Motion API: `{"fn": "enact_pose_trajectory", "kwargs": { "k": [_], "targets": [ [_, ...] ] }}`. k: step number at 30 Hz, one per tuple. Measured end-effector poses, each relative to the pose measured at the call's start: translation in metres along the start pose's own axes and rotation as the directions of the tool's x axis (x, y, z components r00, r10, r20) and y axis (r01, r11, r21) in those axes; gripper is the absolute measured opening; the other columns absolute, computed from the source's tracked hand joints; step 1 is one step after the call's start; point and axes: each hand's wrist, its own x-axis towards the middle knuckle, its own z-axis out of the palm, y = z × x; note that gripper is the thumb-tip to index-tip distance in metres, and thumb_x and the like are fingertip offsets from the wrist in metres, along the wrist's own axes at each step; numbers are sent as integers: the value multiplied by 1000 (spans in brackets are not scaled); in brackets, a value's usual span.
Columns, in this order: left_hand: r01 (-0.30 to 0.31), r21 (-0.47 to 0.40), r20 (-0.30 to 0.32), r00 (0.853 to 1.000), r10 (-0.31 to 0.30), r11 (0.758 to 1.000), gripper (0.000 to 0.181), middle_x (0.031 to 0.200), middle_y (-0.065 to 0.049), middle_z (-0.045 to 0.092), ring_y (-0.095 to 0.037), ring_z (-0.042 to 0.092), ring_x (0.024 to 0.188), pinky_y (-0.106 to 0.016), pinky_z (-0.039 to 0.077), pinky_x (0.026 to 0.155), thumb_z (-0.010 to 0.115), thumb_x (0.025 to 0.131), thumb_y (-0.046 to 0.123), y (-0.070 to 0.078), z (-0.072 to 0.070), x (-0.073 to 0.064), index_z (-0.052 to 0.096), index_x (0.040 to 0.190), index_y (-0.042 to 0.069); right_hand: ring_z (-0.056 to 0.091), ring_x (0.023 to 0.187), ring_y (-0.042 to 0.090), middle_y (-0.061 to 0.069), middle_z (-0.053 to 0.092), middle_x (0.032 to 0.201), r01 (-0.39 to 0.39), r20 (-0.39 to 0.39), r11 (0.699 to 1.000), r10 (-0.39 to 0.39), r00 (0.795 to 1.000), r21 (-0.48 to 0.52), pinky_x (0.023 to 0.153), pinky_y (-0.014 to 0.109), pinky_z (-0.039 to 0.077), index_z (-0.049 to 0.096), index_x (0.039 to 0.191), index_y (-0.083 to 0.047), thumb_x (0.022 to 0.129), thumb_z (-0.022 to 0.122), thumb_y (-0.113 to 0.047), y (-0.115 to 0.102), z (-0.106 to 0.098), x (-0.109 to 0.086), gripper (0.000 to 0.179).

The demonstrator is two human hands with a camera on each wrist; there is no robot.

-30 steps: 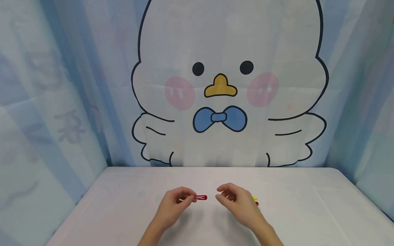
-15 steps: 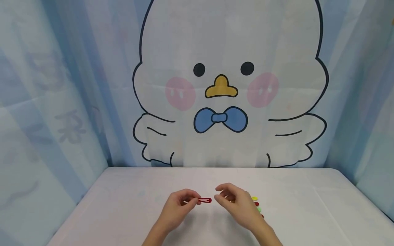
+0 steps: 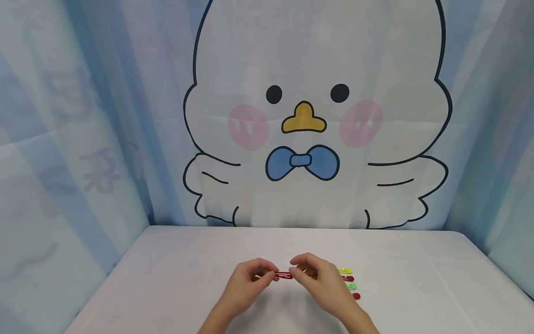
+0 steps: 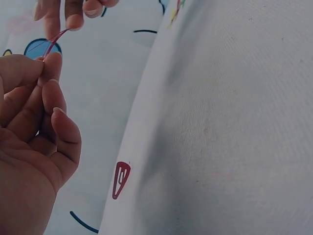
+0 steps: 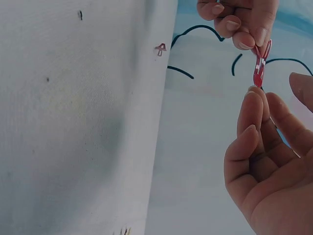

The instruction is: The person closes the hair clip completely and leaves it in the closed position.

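Note:
A red snap hair clip [image 3: 284, 275] is pinched between the thumb and fingers of my left hand [image 3: 246, 283], above the table. Its far end points toward my right hand [image 3: 321, 285]. In the right wrist view the clip [image 5: 260, 66] meets a fingertip of the right hand [image 5: 274, 161], while the thumb stands apart from it. Two thin strands of the clip [image 4: 53, 44] show in the left wrist view. Beyond the right hand lie a yellow clip [image 3: 345, 271], a red clip [image 3: 348, 279], a green clip [image 3: 352, 286] and another red clip [image 3: 356, 296], partly covered by that hand.
One more red clip [image 4: 121, 181] lies on the white table [image 3: 175, 278] in the left wrist view. A curtain [image 3: 308, 199] with a cartoon bird hangs behind the table's back edge, and cloth hangs at both sides.
My left hand has moved right with the red clip, bringing its end to the right hand's fingers. The right hand has barely moved. More of the clips beyond it now show.

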Motion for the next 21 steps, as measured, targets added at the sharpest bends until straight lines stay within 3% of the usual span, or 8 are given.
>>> {"fn": "enact_pose_trajectory", "kwargs": {
  "k": [13,21],
  "targets": [
    [0,-50,-33,999,-2,999,9,88,-2,73,-19,64,86,-27,51,73,66,98,10,2,4,-1,73,101,5,58,71,14,-3,67,85,13,7,1000,-13,1000,-4,62,26,48,71,103,-9,94,74,-24,2,0,-1,18],
    [11,-104,-53,998,-16,995,12,91,-4,74,-26,65,90,-26,51,74,66,98,10,6,8,-1,72,104,2,58,69,11,-4,69,84,48,-23,999,-48,999,16,62,25,49,71,97,-9,93,75,-20,2,0,-1,12]
  ]
}}
